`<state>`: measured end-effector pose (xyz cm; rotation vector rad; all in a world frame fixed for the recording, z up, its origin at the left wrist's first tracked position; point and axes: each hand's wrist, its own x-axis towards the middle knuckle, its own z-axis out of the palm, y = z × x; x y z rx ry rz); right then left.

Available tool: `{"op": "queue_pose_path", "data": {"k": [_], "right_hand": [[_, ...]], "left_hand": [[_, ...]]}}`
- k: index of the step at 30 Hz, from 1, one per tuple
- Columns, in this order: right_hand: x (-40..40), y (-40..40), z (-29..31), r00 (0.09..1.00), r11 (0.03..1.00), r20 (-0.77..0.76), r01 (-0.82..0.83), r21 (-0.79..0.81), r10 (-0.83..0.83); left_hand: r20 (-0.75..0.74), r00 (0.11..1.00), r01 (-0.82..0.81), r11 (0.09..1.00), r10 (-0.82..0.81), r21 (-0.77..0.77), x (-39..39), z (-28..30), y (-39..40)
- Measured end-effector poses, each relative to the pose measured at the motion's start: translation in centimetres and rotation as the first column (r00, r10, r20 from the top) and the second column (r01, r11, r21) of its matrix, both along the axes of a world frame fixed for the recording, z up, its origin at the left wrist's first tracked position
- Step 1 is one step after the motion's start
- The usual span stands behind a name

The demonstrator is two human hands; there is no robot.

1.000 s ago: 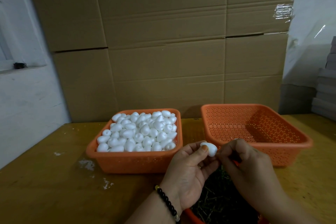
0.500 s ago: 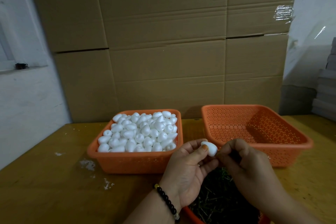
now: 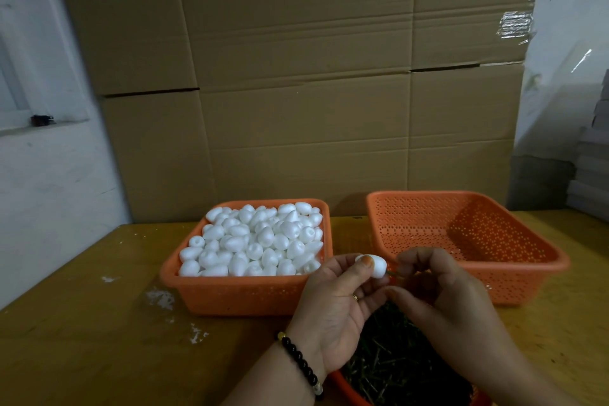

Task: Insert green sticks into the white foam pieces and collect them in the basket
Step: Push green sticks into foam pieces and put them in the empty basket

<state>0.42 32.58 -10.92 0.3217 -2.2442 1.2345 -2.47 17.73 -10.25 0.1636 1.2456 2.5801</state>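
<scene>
Cardboard boxes (image 3: 296, 76) wall off the back of a yellow desk (image 3: 82, 323), on which two orange baskets stand side by side: the left basket (image 3: 244, 297) heaped with white foam pieces (image 3: 257, 241), the right basket (image 3: 468, 241) bare inside. A third tub of green sticks (image 3: 395, 372) sits at the near edge, under the wrists.

The left hand (image 3: 336, 307) is raised palm-up, pinching one foam piece (image 3: 375, 266) between thumb and fingertips. The right hand (image 3: 438, 287) is curled, back to the camera, fingers pinched on a stick (image 3: 392, 273) whose tip meets the foam's right end.

Foam like this likely weighs almost nothing and dents or crumbles if squeezed, so a light hold round its broad middle seems best. The stick looks thin and probably bends or snaps; gripping it close to the tip and pushing straight along its length should serve. How deep it sits I cannot tell.
</scene>
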Motion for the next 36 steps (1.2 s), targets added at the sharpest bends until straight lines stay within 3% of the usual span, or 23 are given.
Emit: {"op": "queue_pose_path", "data": {"k": [8, 18, 23, 27, 32, 36], "right_hand": [[0.1, 0.1, -0.1, 0.999, 1.0, 0.036, -0.031, -0.003, 0.032], [0.0, -0.2, -0.5, 0.998, 0.998, -0.027, -0.052, 0.037, 0.053], [0.3, -0.1, -0.2, 0.988, 0.997, -0.142, -0.061, 0.052, 0.068], [-0.3, 0.9, 0.2, 0.986, 0.997, -0.151, 0.079, 0.026, -0.074], [-1.2, 3.4, 0.6, 0.929, 0.919, -0.121, 0.366, 0.145, -0.351], [-2.3, 5.2, -0.4, 0.841, 0.749, -0.142, 0.532, 0.394, -0.523]], "left_hand": [[-0.021, 1.0, -0.021, 0.991, 0.018, -0.133, 0.3, -0.3, 0.4], [0.045, 0.999, 0.021, 0.994, -0.016, -0.11, 0.3, -0.5, 0.5], [-0.029, 1.0, 0.0, 0.979, -0.006, -0.205, 0.3, -0.5, 0.6], [-0.147, 0.985, -0.136, 0.931, 0.091, -0.339, 0.2, -0.3, 0.3], [-0.417, 0.9, -0.348, 0.782, 0.125, -0.517, -0.2, -0.1, -0.6], [-0.676, 0.73, -0.611, 0.544, 0.106, -0.575, -0.9, 0.5, -2.0]]}}
